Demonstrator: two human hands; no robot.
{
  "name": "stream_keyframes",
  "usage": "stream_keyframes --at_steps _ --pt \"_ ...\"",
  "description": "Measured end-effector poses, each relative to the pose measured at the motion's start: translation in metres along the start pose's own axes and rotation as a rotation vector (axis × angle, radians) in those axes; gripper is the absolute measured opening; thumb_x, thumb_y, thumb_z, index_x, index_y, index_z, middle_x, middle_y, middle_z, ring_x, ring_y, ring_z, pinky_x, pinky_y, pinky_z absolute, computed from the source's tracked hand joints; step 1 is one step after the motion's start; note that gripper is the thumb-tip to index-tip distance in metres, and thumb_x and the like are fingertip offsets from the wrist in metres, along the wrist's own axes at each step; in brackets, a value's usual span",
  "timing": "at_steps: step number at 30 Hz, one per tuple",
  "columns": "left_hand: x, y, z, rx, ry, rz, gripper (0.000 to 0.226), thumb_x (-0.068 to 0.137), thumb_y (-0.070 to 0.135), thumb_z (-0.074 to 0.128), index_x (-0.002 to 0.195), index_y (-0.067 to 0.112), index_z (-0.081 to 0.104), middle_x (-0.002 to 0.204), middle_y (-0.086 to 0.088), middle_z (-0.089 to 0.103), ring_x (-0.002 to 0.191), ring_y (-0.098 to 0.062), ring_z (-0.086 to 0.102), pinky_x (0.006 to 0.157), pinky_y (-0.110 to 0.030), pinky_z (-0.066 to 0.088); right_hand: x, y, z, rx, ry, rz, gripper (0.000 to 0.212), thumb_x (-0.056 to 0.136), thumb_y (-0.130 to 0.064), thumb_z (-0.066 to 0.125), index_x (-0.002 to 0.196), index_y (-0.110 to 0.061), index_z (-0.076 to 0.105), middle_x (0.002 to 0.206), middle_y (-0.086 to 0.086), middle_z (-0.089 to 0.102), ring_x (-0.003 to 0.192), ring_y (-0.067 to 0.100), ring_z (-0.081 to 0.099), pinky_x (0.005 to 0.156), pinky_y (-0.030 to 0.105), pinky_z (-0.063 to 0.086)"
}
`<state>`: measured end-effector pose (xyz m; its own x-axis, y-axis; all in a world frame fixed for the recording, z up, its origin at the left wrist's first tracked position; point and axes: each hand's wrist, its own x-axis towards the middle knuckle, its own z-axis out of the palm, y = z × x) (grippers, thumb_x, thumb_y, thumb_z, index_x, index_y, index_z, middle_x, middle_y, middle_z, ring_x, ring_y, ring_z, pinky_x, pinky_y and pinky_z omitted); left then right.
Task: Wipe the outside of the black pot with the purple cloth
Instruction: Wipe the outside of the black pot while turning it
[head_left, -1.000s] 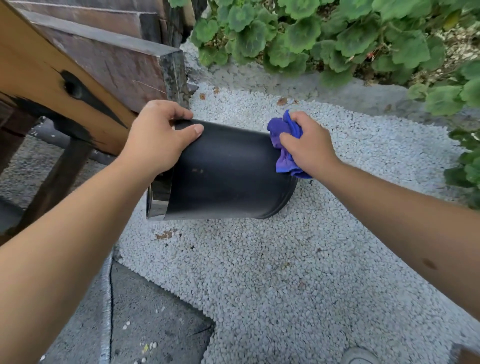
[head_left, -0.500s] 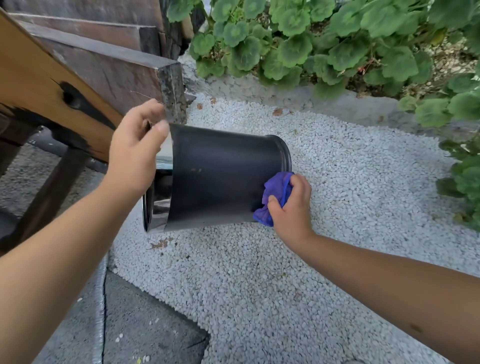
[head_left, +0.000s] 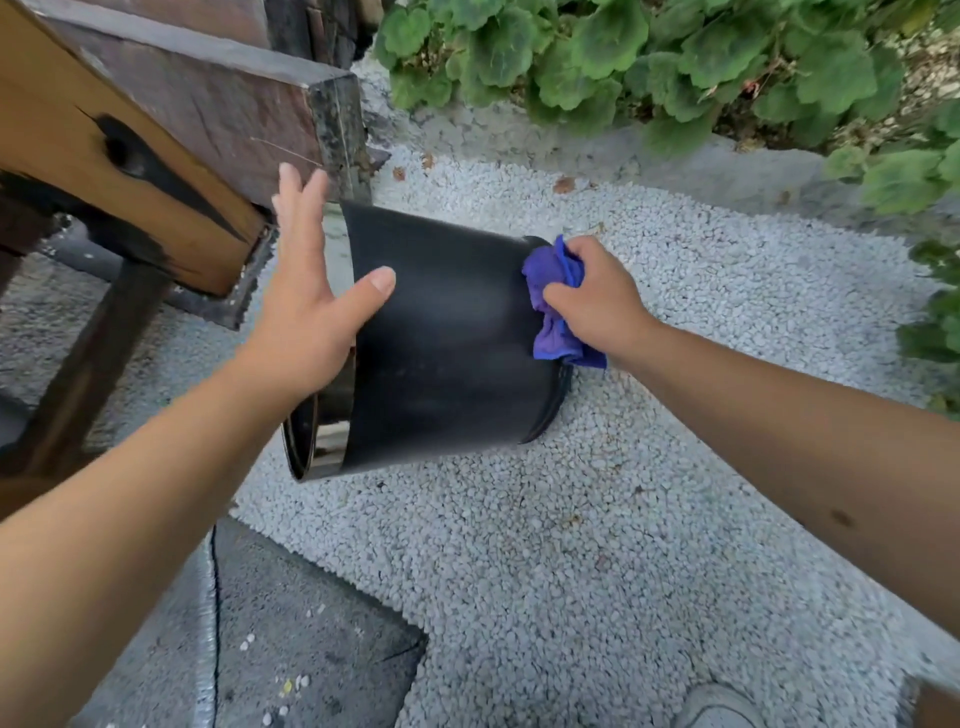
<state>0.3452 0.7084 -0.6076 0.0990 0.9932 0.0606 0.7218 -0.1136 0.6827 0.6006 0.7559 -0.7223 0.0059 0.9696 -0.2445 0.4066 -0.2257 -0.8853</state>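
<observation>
The black pot (head_left: 441, 338) is tilted on its side over white gravel, shiny rim toward me at lower left, base at right. My left hand (head_left: 311, 291) presses against the rim end, fingers spread upward and thumb lying across the black wall. My right hand (head_left: 592, 296) is closed on the bunched purple cloth (head_left: 553, 306), which it holds against the pot's side near the base. Part of the cloth hangs below my fingers.
A wooden bench or beam (head_left: 130, 135) juts in at upper left, its corner close to the pot's rim. Green plants (head_left: 649, 57) line a concrete kerb behind. White gravel (head_left: 571, 545) covers the ground; a dark paving slab (head_left: 301, 639) lies at lower left. A shoe tip (head_left: 719, 709) shows at the bottom.
My right hand has moved the cloth up from the pot's lower side to its upper side near the base. My left hand has shifted, fingers now straightened, thumb over the wall.
</observation>
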Motion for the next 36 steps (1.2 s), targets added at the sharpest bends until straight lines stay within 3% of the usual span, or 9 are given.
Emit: stream_keyframes --at_steps 4,8,12,19,24,27,31,33,36 --pt "0.007 0.000 0.005 0.065 0.101 -0.028 0.056 0.091 0.033 0.050 0.142 0.013 0.039 0.161 -0.009 0.015 0.149 -0.025 0.002 0.114 -0.030 0.007 0.014 -0.003 0.004 -0.055 -0.053 -0.029 0.027 0.076 -0.019 0.059 0.103 -0.025 0.057 0.106 0.003 0.060 0.090 0.020 0.057 0.074 0.032 0.044" --pt "0.021 0.008 0.011 0.111 0.139 -0.024 0.051 0.090 0.033 0.052 0.131 0.004 0.048 0.147 -0.010 0.036 0.141 -0.020 0.026 0.111 -0.021 0.018 -0.005 0.014 0.005 -0.026 0.010 -0.022 0.024 0.081 -0.018 0.057 0.104 -0.024 0.060 0.105 -0.001 0.060 0.087 0.014 0.056 0.074 0.028 0.039" --pt "0.029 0.017 0.021 0.098 0.143 -0.039 0.060 0.089 0.041 0.050 0.137 0.006 0.044 0.149 -0.002 0.032 0.131 -0.005 0.029 0.100 -0.005 0.018 -0.060 0.051 0.022 0.065 0.051 0.049 0.032 0.083 -0.016 0.062 0.113 -0.024 0.053 0.112 -0.001 0.056 0.095 0.013 0.057 0.083 0.028 0.044" --pt "0.018 0.020 0.020 -0.083 0.263 -0.029 0.060 0.088 0.034 0.053 0.140 0.009 0.039 0.151 -0.009 0.035 0.141 -0.017 0.031 0.116 -0.032 0.025 -0.078 0.063 0.039 0.269 0.056 0.176 0.043 0.082 -0.008 0.062 0.116 -0.027 0.044 0.112 0.002 0.056 0.099 0.018 0.060 0.085 0.034 0.051" --pt "-0.038 -0.007 0.017 0.172 -0.062 0.225 0.086 0.089 0.032 0.058 0.152 0.002 0.008 0.162 -0.013 0.003 0.150 -0.018 0.002 0.120 -0.031 0.009 -0.082 0.061 0.042 0.291 -0.012 0.236 0.047 0.079 -0.011 0.063 0.117 -0.029 0.043 0.109 0.001 0.060 0.096 0.021 0.063 0.085 0.043 0.053" --pt "-0.031 -0.012 0.007 0.063 -0.020 0.052 0.094 0.083 0.039 0.059 0.153 0.008 0.005 0.163 -0.007 0.003 0.148 -0.011 0.003 0.119 -0.022 0.007 -0.060 0.040 0.032 0.248 -0.018 0.196 0.039 0.074 -0.013 0.062 0.107 -0.032 0.050 0.099 -0.001 0.067 0.089 0.020 0.066 0.082 0.040 0.054" --pt "0.003 -0.004 -0.021 -0.374 0.133 -0.287 0.078 0.074 0.047 0.061 0.145 0.030 0.035 0.152 0.010 0.037 0.138 -0.009 0.035 0.111 -0.051 0.032 -0.018 -0.001 0.006 0.028 -0.101 0.092 0.027 0.063 -0.030 0.061 0.089 -0.034 0.057 0.084 -0.010 0.065 0.076 0.011 0.062 0.062 0.026 0.045" --pt "0.016 -0.003 -0.028 -0.542 0.179 -0.343 0.068 0.073 0.047 0.061 0.137 0.028 0.047 0.141 0.012 0.048 0.130 -0.008 0.046 0.110 -0.045 0.034 -0.002 -0.017 -0.001 -0.067 -0.181 0.094 0.021 0.063 -0.032 0.061 0.083 -0.029 0.057 0.080 -0.008 0.062 0.071 0.012 0.058 0.058 0.026 0.041" --pt "0.009 -0.008 -0.031 -0.473 0.158 -0.299 0.069 0.076 0.046 0.054 0.140 0.021 0.042 0.147 0.005 0.042 0.131 -0.002 0.040 0.113 -0.030 0.029 0.012 -0.022 0.002 -0.045 -0.225 0.152 0.011 0.071 -0.021 0.062 0.079 -0.016 0.055 0.076 0.003 0.055 0.068 0.021 0.052 0.061 0.030 0.039"
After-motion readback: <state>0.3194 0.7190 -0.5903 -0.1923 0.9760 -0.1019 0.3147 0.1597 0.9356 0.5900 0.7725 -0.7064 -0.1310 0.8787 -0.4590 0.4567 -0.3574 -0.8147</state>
